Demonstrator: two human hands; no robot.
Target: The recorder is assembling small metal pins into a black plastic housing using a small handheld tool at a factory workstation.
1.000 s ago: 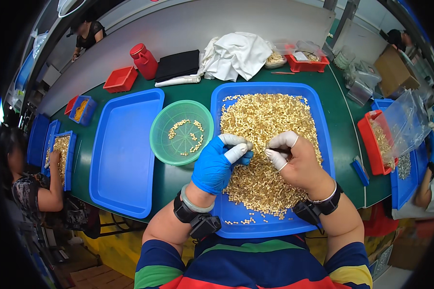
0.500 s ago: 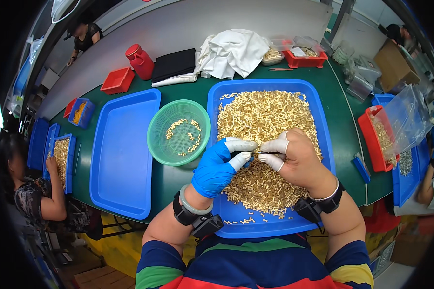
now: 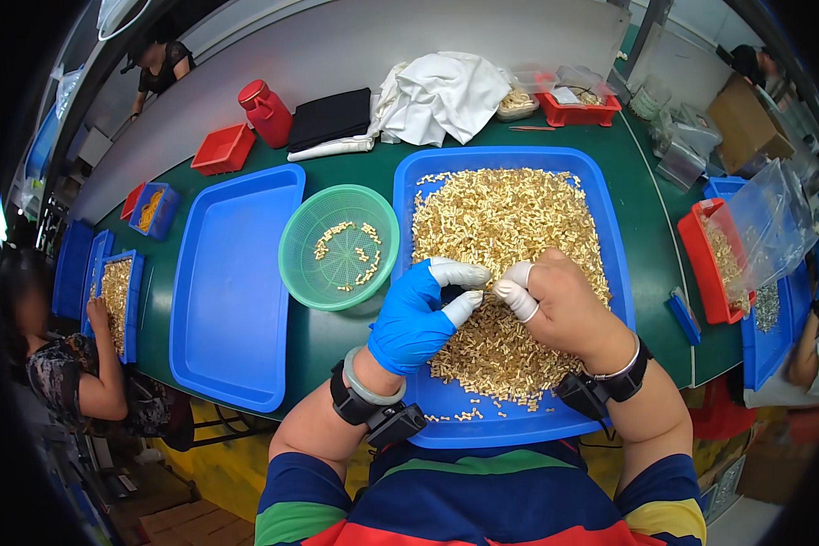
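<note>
Over a heap of small brass-coloured, bone-shaped pieces [image 3: 510, 214] in a blue tray [image 3: 408, 177], my two hands meet fingertip to fingertip. My left hand [image 3: 419, 309] wears a blue glove with white finger cots; its thumb and forefinger curve toward each other in a pinch. My right hand [image 3: 560, 300] is bare apart from white cots on thumb and forefinger, which are pressed together beside the left fingertips. Whatever sits between them is too small to make out against the brass heap. Left of my hands, a green mesh basket [image 3: 298, 270] holds several of the same pieces.
A large blue tray [image 3: 232, 291] lies left of the basket. Behind stand a red flask [image 3: 266, 116], a red bin [image 3: 223, 150], black cloth [image 3: 330, 120], white cloth [image 3: 446, 96] and a red box [image 3: 578, 114]. People work at both sides; a red bin [image 3: 714, 264] stands right.
The left fingertips have shifted slightly. A thin dark line seen between both hands' fingers earlier no longer shows. The right fingers look more curled.
</note>
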